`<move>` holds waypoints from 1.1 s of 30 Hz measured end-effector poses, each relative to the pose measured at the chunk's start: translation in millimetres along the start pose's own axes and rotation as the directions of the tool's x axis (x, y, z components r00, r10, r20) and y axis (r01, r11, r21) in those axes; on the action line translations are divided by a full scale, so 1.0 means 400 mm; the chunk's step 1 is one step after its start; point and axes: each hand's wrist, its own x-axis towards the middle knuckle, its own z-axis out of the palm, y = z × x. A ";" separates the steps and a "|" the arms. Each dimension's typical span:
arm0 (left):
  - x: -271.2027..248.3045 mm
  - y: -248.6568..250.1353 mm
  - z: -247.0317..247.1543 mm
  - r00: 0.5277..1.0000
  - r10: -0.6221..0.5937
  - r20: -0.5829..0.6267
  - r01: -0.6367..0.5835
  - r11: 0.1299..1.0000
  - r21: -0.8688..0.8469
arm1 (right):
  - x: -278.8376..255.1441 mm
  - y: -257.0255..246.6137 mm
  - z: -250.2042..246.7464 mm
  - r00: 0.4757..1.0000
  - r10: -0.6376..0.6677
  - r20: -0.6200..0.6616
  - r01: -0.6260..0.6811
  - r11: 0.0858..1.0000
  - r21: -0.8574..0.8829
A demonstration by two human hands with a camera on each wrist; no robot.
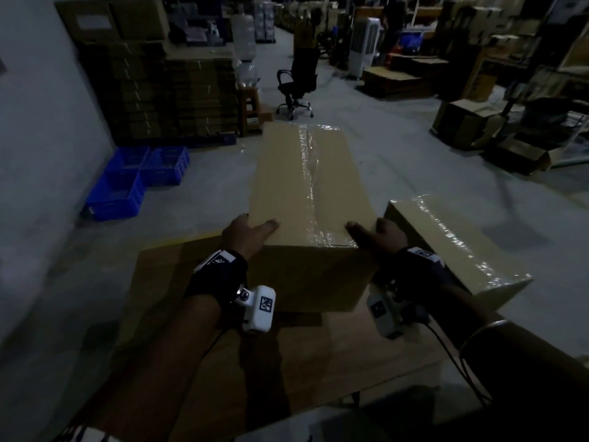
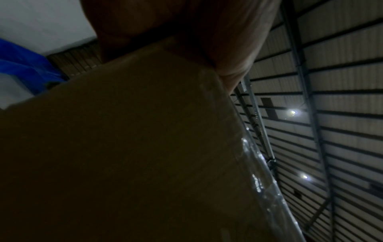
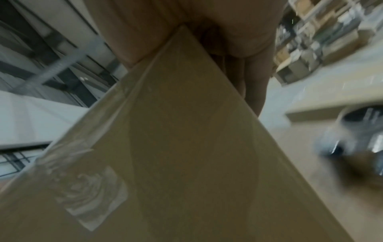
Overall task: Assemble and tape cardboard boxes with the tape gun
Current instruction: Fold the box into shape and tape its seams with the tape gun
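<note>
Dim warehouse floor, stacked flat cartons and blue crates (image 1: 127, 180) off beyond the left hand. Brown tabletop (image 1: 255, 362) under both wrists. Taped cardboard box (image 1: 306, 186) sits between the hands, long axis running away from them; left hand (image 1: 247, 234) wraps its near left corner, thumb on top, right hand (image 1: 379, 232) wraps the near right corner the same way, so both hold the box. Judged light, probably empty; corrugated walls stiff but corners crush easily. Clear tape (image 1: 310, 173) along the centre seam is glossy, wrinkled, slippery; best gripped on bare board at the edges. Second taped box (image 1: 455, 244) lies just right of the right hand. No tape gun seen.
</note>
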 end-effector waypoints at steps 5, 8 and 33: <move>-0.035 0.135 0.231 0.999 0.023 0.030 -0.024 1.000 0.018 | 0.043 0.094 -0.270 0.996 -0.027 -0.086 0.020 0.996 -0.091; -0.053 0.206 0.367 0.998 0.035 0.055 -0.034 0.999 -0.022 | 0.079 0.156 -0.402 0.992 0.019 -0.126 -0.035 0.992 -0.120; 0.108 0.497 1.106 0.874 -0.013 0.487 0.124 0.973 -0.197 | 0.523 0.620 -1.010 0.957 0.201 -0.210 -0.226 0.969 -0.102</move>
